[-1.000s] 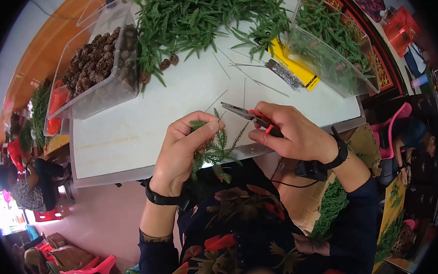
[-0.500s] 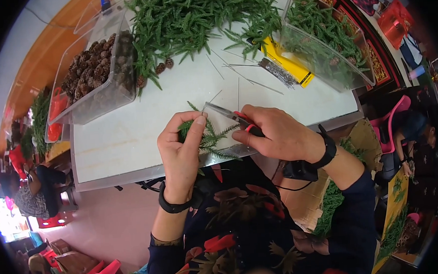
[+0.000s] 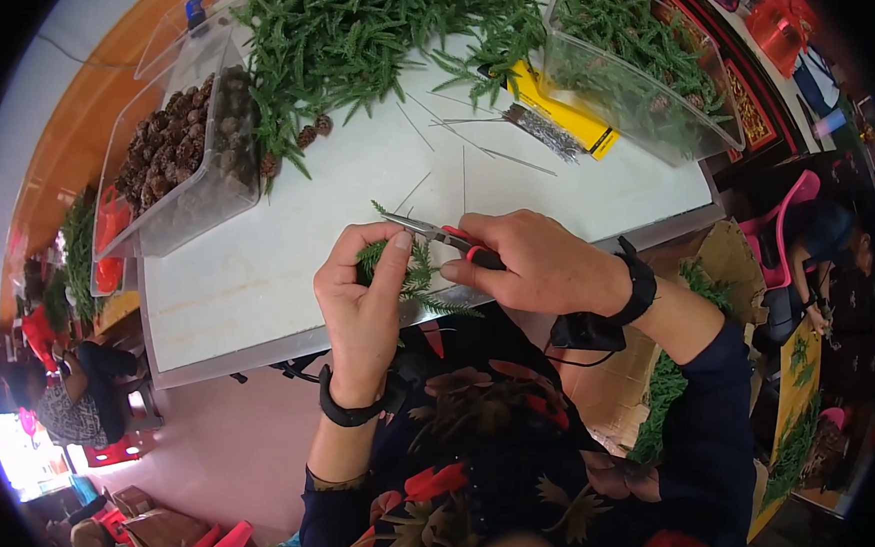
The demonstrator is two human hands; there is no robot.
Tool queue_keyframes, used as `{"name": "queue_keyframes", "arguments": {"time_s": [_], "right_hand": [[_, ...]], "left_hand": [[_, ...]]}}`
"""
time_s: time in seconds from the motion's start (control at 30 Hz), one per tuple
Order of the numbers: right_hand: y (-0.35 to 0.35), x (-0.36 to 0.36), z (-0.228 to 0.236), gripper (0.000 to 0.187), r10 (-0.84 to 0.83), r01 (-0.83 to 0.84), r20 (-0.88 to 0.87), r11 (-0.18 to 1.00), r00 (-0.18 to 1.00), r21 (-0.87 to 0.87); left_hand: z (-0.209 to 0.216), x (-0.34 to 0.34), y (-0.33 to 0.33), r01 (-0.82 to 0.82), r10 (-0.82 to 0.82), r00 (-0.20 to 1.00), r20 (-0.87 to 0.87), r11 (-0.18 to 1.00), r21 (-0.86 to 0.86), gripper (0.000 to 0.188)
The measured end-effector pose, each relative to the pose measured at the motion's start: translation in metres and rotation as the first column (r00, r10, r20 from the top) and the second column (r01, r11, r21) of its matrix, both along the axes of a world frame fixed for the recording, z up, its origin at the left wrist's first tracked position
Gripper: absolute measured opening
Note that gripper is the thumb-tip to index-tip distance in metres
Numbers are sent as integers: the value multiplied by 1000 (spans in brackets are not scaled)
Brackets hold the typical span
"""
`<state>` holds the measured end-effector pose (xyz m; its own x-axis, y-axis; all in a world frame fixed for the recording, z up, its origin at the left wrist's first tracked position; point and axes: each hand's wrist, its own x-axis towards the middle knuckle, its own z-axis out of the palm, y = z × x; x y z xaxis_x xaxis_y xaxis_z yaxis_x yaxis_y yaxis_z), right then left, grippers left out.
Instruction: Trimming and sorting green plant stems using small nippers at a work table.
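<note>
My left hand (image 3: 361,296) is closed on a green artificial pine sprig (image 3: 420,280), thumb and forefinger pinched near its top. Needled tips of the sprig stick out on both sides of the fingers. In my right hand (image 3: 542,267) is a pair of long-nose pliers (image 3: 433,232) with red and black handles. Their metal jaws lie just above the left thumb tip, pointing left across the sprig's top. Whether the jaws grip a wire there is too small to tell. Both hands are over the near edge of the white table (image 3: 230,316).
Thin wires (image 3: 490,150) lie beyond my hands, by a yellow packet (image 3: 568,115) of short wires. A heap of green sprigs (image 3: 373,37) covers the far side. Clear bins hold pine cones (image 3: 164,150) at left and greenery (image 3: 644,50) at right. Other people sit at both sides.
The pliers have moved left, so their jaws now reach past the left thumb tip across the sprig. My right hand has come closer to the left, which stays nearly in place.
</note>
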<state>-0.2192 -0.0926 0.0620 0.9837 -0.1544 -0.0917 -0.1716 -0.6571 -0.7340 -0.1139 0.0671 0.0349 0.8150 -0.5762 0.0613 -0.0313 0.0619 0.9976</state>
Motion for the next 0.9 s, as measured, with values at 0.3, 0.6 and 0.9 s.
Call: {"name": "queue_keyframes", "arguments": {"time_s": [0.3,0.6,0.9], "right_hand": [[-1,1,-8,34,20,-20,11,999,1000,27],[-1,0,-13,30,5,-3,57,999,998,-47],[0,-3,-16,27,-11,89,317,969,948,-231]], "left_hand": [[-1,4,1,49,-60,993,101,993,105,7],[-3,6,1,169,-163,985,-58,981,101,7],[7,4,1,232,-220,959,-178,972,48,7]]}}
